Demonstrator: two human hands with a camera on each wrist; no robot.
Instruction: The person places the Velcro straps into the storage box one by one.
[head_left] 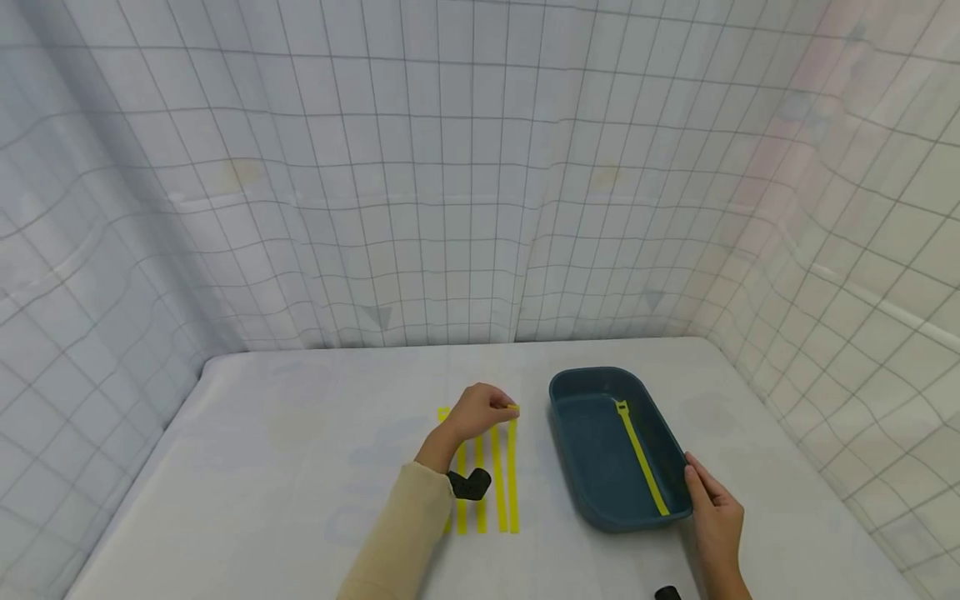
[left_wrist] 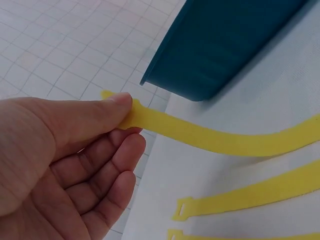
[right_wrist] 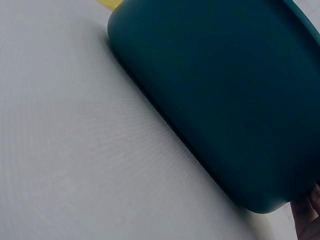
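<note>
Table (head_left: 262, 467): white, flat, walled behind and on both sides by gridded white cloth (head_left: 450, 167).
Left hand (head_left: 480, 410): over the far ends of the yellow strips; thumb and forefinger pinched on the tip of the rightmost strip (left_wrist: 210, 137), other fingers loosely curled beneath, as seen from the left wrist.
Pinched strip: tip lifted off the table, rest curving back down to the surface, just left of the tray.
Other strips (head_left: 480, 492): flat on the table, side by side, parallel, slotted ends showing at the left wrist (left_wrist: 240, 197).
Tray (head_left: 577, 467): dark teal, oblong, standing right of the strips, close by but apart.
Strip in tray (head_left: 642, 457): one yellow strip lying lengthwise on the tray floor.
Right hand (head_left: 714, 512): at the tray's near right corner, fingers laid against the rim; grip or mere touch, cannot tell.
</note>
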